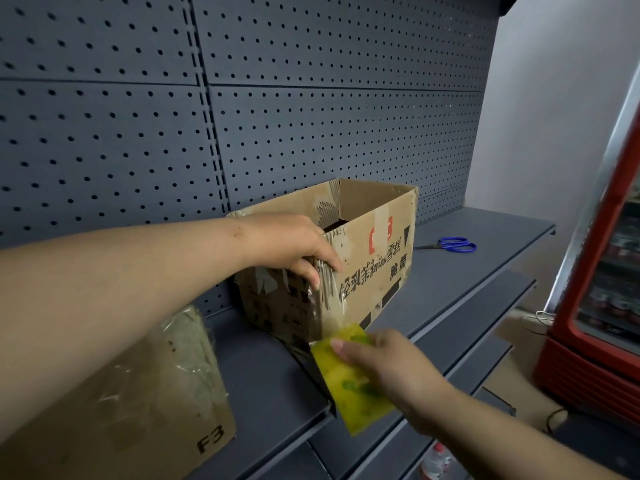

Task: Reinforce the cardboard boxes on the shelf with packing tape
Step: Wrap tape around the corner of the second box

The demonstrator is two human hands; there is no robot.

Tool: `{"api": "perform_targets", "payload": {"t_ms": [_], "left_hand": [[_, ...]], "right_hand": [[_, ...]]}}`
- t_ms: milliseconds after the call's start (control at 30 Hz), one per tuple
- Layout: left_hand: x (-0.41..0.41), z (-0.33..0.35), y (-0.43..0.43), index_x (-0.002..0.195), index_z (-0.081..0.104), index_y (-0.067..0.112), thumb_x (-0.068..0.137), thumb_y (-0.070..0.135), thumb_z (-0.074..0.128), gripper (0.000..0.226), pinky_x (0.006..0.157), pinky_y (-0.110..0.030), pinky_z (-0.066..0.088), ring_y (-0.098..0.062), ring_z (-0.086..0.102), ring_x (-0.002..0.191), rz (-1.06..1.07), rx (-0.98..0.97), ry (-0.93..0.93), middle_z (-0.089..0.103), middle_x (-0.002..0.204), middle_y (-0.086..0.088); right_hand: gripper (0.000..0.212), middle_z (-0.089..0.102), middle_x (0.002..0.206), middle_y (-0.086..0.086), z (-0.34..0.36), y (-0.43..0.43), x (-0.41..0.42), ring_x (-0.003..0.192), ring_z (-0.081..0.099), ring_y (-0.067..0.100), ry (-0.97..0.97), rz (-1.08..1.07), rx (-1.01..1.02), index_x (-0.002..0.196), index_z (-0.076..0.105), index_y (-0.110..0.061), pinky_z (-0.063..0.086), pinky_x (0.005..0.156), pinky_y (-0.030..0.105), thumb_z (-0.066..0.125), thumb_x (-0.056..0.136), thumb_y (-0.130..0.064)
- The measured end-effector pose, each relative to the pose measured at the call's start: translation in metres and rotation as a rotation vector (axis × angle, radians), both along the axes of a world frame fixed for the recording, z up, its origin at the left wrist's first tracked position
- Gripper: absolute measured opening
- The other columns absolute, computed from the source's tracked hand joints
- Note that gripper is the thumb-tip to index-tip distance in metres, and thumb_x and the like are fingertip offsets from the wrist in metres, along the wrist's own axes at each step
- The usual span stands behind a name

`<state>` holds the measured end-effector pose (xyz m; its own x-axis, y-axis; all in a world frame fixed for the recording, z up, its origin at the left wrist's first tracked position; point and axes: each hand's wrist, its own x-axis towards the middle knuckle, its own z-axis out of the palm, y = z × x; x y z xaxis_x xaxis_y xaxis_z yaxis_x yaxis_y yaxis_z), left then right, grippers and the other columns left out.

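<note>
Box point(381, 271) corner between left hand point(287, 244), right hand point(391, 368)

left hand point(291, 244), box point(377, 268), right hand point(391, 372) holding tape point(346, 386)

Scissors point(453, 244): blue handles, dark blades pointing left, lying flat on the shelf point(485, 271).
Pegboard panel point(311, 116): dark grey-blue, rows of round holes, upright behind.
Display fridge point(602, 306): red frame, glass door, right edge; contents blurred.
Wall point(554, 116): plain white.
Cable point(540, 318): white, on the floor beside the fridge base.
Bottle point(437, 459): clear, red cap, bottom edge.
</note>
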<state>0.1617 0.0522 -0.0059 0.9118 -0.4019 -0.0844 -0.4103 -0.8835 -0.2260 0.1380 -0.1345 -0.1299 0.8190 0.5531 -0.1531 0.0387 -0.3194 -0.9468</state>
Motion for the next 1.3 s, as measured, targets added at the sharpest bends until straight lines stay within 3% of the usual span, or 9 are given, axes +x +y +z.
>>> {"api": "perform_targets", "payload": {"t_ms": [167, 333, 467, 633, 833, 1000, 1133, 1233, 1300], "left_hand": [[-0.002, -0.001, -0.001, 0.128, 0.055, 0.033, 0.082, 0.04, 0.065, 0.048, 0.086, -0.018, 0.038, -0.011, 0.051, 0.111, -0.012, -0.007, -0.01, 0.06, 0.121, 0.005], [-0.006, 0.0, -0.004, 0.13, 0.05, 0.036, 0.082, 0.046, 0.063, 0.051, 0.075, -0.013, 0.03, -0.005, 0.048, 0.105, -0.019, 0.053, -0.065, 0.058, 0.121, 0.008], [-0.01, 0.0, -0.008, 0.136, 0.037, 0.039, 0.067, 0.058, 0.071, 0.079, 0.084, -0.022, 0.037, -0.011, 0.049, 0.111, 0.029, 0.108, -0.063, 0.054, 0.12, 0.008], [-0.008, -0.003, -0.009, 0.128, 0.05, 0.041, 0.076, 0.047, 0.07, 0.056, 0.084, -0.028, 0.045, -0.014, 0.05, 0.107, 0.047, 0.119, -0.094, 0.051, 0.107, 0.007], [-0.005, -0.007, -0.008, 0.121, 0.057, 0.04, 0.074, 0.044, 0.072, 0.049, 0.082, -0.029, 0.046, -0.011, 0.05, 0.1, 0.062, 0.067, -0.096, 0.047, 0.097, 0.011], [-0.007, -0.002, -0.008, 0.14, 0.028, 0.047, 0.077, 0.05, 0.067, 0.074, 0.085, -0.027, 0.043, -0.015, 0.052, 0.104, 0.081, 0.068, -0.05, 0.055, 0.112, 0.007], [-0.016, -0.002, -0.002, 0.144, -0.006, 0.046, 0.089, 0.05, 0.049, 0.077, 0.096, -0.02, 0.035, -0.013, 0.047, 0.123, 0.155, -0.327, 0.005, 0.042, 0.142, 0.008], [-0.019, -0.001, -0.004, 0.145, 0.022, 0.03, 0.095, 0.044, 0.036, 0.054, 0.101, -0.027, 0.037, -0.012, 0.051, 0.12, 0.234, -0.796, -0.128, 0.053, 0.131, 0.004], [-0.019, 0.001, -0.005, 0.125, 0.051, 0.018, 0.097, 0.041, 0.034, 0.04, 0.101, -0.034, 0.041, -0.014, 0.056, 0.112, 0.285, -0.827, -0.219, 0.06, 0.119, 0.002]], "right_hand": [[0.031, 0.054, 0.075, 0.01, 0.027, 0.022, 0.02, 0.068, 0.049, 0.022, -0.008, -0.039, -0.093, 0.077, 0.06, -0.009, 0.037, 0.063, 0.03, 0.069, 0.078, -0.04], [0.041, 0.065, 0.108, 0.016, 0.04, 0.027, 0.031, 0.096, 0.06, 0.03, 0.05, -0.066, -0.126, 0.105, 0.065, -0.004, 0.048, 0.085, 0.036, 0.073, 0.076, -0.032], [0.042, 0.064, 0.108, 0.016, 0.045, 0.029, 0.034, 0.097, 0.059, 0.03, 0.058, -0.052, -0.147, 0.108, 0.064, -0.003, 0.047, 0.082, 0.034, 0.073, 0.077, -0.03], [0.042, 0.064, 0.109, 0.015, 0.041, 0.029, 0.035, 0.101, 0.059, 0.031, 0.063, -0.055, -0.125, 0.11, 0.063, -0.006, 0.048, 0.093, 0.04, 0.073, 0.076, -0.029], [0.035, 0.065, 0.105, 0.013, 0.04, 0.026, 0.034, 0.094, 0.06, 0.029, 0.062, -0.055, -0.105, 0.105, 0.064, -0.008, 0.047, 0.086, 0.035, 0.073, 0.077, -0.027], [0.041, 0.064, 0.11, 0.013, 0.038, 0.025, 0.034, 0.1, 0.059, 0.03, 0.054, -0.063, -0.1, 0.11, 0.063, -0.006, 0.046, 0.089, 0.036, 0.073, 0.077, -0.029], [0.044, 0.064, 0.112, 0.014, 0.036, 0.024, 0.034, 0.103, 0.058, 0.031, 0.055, -0.058, -0.098, 0.11, 0.064, -0.004, 0.047, 0.091, 0.037, 0.073, 0.077, -0.032], [0.047, 0.063, 0.112, 0.016, 0.034, 0.025, 0.035, 0.104, 0.058, 0.032, 0.058, -0.073, -0.101, 0.109, 0.063, -0.002, 0.046, 0.087, 0.036, 0.073, 0.076, -0.035], [0.049, 0.063, 0.112, 0.016, 0.032, 0.026, 0.036, 0.103, 0.058, 0.032, 0.051, -0.074, -0.106, 0.108, 0.063, -0.002, 0.047, 0.085, 0.036, 0.073, 0.075, -0.038]]}}
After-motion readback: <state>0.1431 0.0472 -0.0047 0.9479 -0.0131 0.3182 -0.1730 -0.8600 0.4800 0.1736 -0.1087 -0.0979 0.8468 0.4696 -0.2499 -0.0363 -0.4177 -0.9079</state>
